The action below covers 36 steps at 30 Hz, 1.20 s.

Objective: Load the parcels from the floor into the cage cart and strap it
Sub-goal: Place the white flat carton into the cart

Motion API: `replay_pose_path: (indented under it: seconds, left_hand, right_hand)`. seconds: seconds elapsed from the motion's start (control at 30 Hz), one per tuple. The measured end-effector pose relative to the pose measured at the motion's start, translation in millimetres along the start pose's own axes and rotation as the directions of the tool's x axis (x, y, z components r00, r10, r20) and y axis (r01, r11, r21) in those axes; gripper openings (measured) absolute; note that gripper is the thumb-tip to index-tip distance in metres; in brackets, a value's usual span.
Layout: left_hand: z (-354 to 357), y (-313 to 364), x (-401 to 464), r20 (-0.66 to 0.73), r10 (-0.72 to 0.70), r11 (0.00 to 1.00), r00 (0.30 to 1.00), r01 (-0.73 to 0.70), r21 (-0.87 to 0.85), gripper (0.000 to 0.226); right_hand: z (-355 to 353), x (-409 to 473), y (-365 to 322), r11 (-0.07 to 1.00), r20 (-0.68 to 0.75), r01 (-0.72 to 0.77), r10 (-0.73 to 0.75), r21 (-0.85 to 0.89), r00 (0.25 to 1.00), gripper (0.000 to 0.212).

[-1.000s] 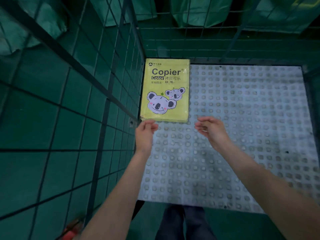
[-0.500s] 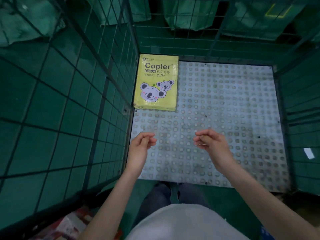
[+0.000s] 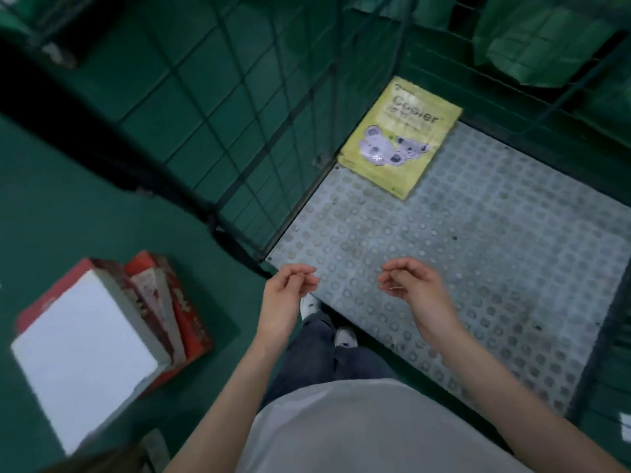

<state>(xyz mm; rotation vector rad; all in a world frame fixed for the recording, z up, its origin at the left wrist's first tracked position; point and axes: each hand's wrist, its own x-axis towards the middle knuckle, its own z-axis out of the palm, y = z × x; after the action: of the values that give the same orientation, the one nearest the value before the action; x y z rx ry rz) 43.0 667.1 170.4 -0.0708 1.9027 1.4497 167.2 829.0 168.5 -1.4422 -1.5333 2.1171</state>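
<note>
The yellow copier-paper parcel (image 3: 399, 138) lay flat in the cage cart's (image 3: 495, 240) far left corner. More parcels (image 3: 102, 322) sat stacked on the green floor (image 3: 85, 206) outside. The left hand (image 3: 285, 295) and right hand (image 3: 415, 288) hung loosely curled, holding nothing.

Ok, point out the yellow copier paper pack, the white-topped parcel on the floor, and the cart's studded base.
Yellow copier paper pack (image 3: 397, 138), head view, on its printed top face.
White-topped parcel (image 3: 85, 349), head view, middle of its white top.
Cart's studded base (image 3: 478, 254), head view, bare grey studs.
</note>
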Motion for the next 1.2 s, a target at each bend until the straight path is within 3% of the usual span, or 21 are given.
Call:
replay_pose_path:
  seconds: [0.13,0.37,0.57,0.97,1.2]
  left_hand:
    - [-46,-29,-36,-0.181,-0.034,0.993,0.983,0.012,-0.120,0.028]
    - [-132,-94,-86,-0.431,-0.131,0.959,0.893,0.004,-0.284,0.033]
    - [-221,-141,-121,-0.526,-0.191,0.929,0.829,-0.020,-0.369,0.032]
    - [-408,-252,-186,-0.636,-0.413,0.850,0.652,0.026,-0.526,0.028]
    - [-473,-282,-175,-0.604,-0.494,0.808,0.626,0.072,-0.585,0.027]
  right_hand:
    - [35,-17,9,0.994,0.135,0.004,0.012,-0.112,0.991,0.028]
    - [119,-52,42,0.955,0.358,0.027,0.085,-0.297,0.930,0.028]
    - [212,-93,88,0.896,0.478,0.088,0.147,-0.435,0.866,0.029]
    - [379,-167,190,0.825,0.509,0.144,0.191,-0.546,0.839,0.027]
    - [443,-163,220,0.750,0.497,0.185,0.213,-0.635,0.841,0.029]
